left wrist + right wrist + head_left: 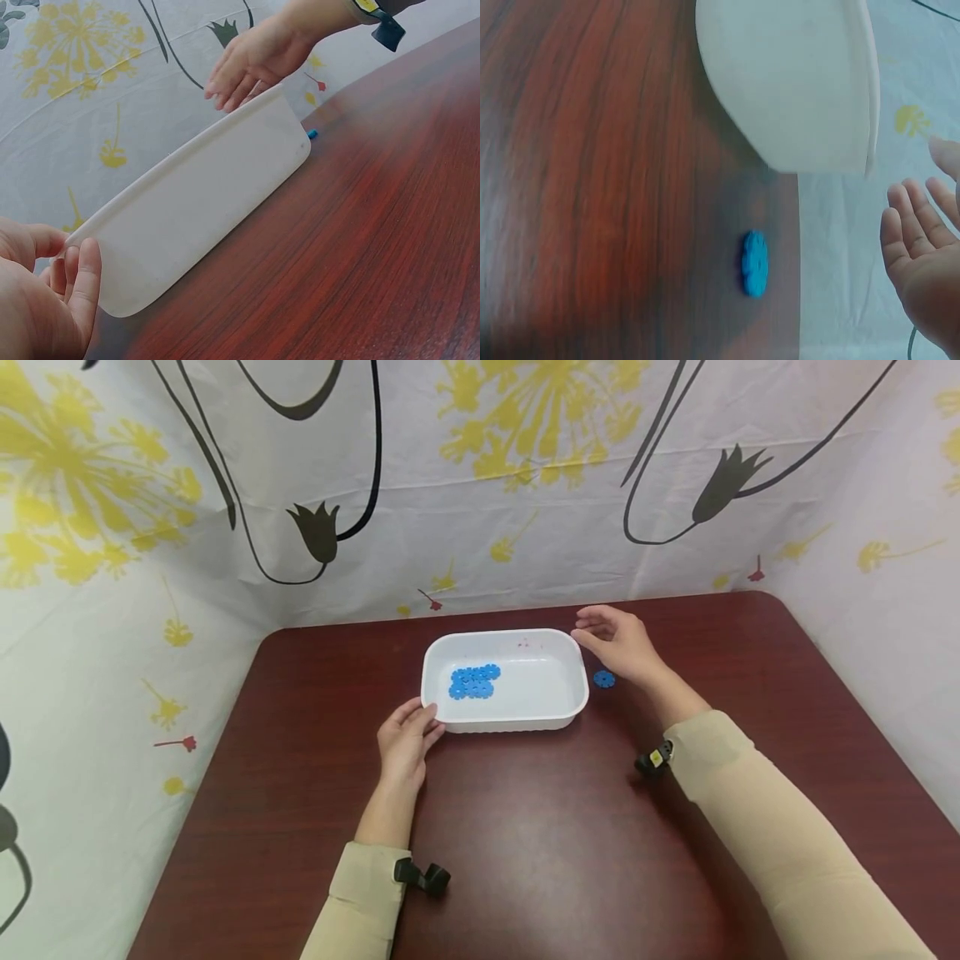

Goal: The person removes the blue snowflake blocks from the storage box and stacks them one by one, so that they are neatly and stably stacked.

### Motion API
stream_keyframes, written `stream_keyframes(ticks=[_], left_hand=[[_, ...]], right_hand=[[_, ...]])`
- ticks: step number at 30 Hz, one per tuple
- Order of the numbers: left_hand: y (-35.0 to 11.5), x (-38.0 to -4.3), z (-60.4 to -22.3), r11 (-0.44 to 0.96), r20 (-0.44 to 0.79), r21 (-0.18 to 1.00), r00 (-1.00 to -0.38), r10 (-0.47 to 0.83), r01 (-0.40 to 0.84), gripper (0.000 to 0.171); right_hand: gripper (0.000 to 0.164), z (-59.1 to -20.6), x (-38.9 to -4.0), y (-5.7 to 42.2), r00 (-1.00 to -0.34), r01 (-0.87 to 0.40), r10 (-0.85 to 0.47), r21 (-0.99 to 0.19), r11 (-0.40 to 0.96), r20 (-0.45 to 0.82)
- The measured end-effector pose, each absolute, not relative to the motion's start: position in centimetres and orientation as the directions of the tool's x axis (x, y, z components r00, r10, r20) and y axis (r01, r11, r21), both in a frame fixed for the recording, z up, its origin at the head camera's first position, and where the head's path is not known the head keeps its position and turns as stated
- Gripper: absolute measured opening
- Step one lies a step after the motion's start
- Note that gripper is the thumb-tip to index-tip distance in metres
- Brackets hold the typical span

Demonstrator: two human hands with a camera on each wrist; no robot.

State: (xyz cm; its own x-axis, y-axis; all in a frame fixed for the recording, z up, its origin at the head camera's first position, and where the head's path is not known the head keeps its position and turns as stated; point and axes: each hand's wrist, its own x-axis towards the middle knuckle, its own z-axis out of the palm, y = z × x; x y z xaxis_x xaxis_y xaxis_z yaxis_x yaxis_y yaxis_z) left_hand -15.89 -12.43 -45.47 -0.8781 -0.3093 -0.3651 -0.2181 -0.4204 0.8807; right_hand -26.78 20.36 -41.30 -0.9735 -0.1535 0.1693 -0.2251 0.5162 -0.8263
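A shallow white plastic tray (pixel 532 724) with rounded corners sits toward the far side of the table. Inside it, on the left, lie several blue snowflake-shaped building discs (pixel 472 682), grouped in rows. My left hand (pixel 406 739) grips the tray's near left corner, thumb at the rim and fingers against the outer wall. Relaxed fingers spread, my right hand (pixel 618 643) hovers by the far right corner with nothing in it. Below that hand, one more blue disc (pixel 603 679) rests on the table just right of the tray; the right wrist view shows this disc (pixel 755 263) apart from the tray.
The dark red wood-grain table (pixel 525 827) has rounded far corners. Behind it and at both sides hangs a white cloth (pixel 480 552) printed with yellow and grey flowers. Black wrist straps with small devices are on the left sleeve (pixel 371 881) and the right sleeve (pixel 712 760).
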Motion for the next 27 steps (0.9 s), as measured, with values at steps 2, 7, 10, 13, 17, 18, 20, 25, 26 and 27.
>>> stream_keyframes(ticks=[2,7,10,13,17,18,20,25,26,27], left_hand=[[-12.5,-15.9,-45.5,-0.423,-0.366,0.88,-0.878,-0.309,-0.217,0.042],[-12.5,-15.8,-45.5,-0.43,-0.366,0.877,-0.877,-0.31,-0.214,0.043],[-12.5,-15.9,-45.6,-0.432,-0.367,0.876,-0.877,-0.31,-0.214,0.043],[-12.6,-16.0,-45.6,-0.432,-0.367,0.876,-0.878,-0.308,-0.215,0.043],[-12.5,-16.0,-45.6,-0.432,-0.365,0.876,-0.878,-0.308,-0.213,0.041],[-12.5,-16.0,-45.6,-0.432,-0.364,0.877,-0.879,-0.308,-0.212,0.041],[-12.5,-16.0,-45.6,-0.432,-0.363,0.877,-0.879,-0.309,-0.211,0.041],[-12.5,-16.0,-45.6,-0.434,-0.365,0.876,-0.878,-0.31,-0.211,0.041],[-12.6,-16.0,-45.7,-0.433,-0.366,0.876,-0.878,-0.31,-0.212,0.041],[-12.6,-16.0,-45.7,-0.433,-0.367,0.876,-0.877,-0.309,-0.214,0.041]], right_hand=[[0.04,-41.2,-26.8,19.7,-0.974,-0.222,-0.16,-0.839,0.496,0.163],[0.044,-41.4,-27.0,18.2,-0.975,-0.194,-0.181,-0.88,0.433,0.126],[0.044,-41.5,-27.2,17.4,-0.978,-0.17,-0.182,-0.904,0.393,0.104],[0.041,-41.5,-27.2,16.6,-0.979,-0.161,-0.18,-0.912,0.377,0.099],[0.037,-41.5,-27.1,15.7,-0.975,-0.174,-0.195,-0.911,0.373,0.106],[0.037,-41.6,-27.1,15.5,-0.973,-0.181,-0.205,-0.909,0.376,0.109],[0.037,-41.7,-27.2,15.1,-0.969,-0.196,-0.219,-0.904,0.381,0.117],[0.035,-41.9,-27.3,14.0,-0.961,-0.222,-0.242,-0.892,0.394,0.132],[0.035,-41.9,-27.3,13.8,-0.96,-0.224,-0.247,-0.893,0.391,0.132],[0.035,-41.9,-27.4,13.6,-0.959,-0.223,-0.251,-0.893,0.392,0.13]])
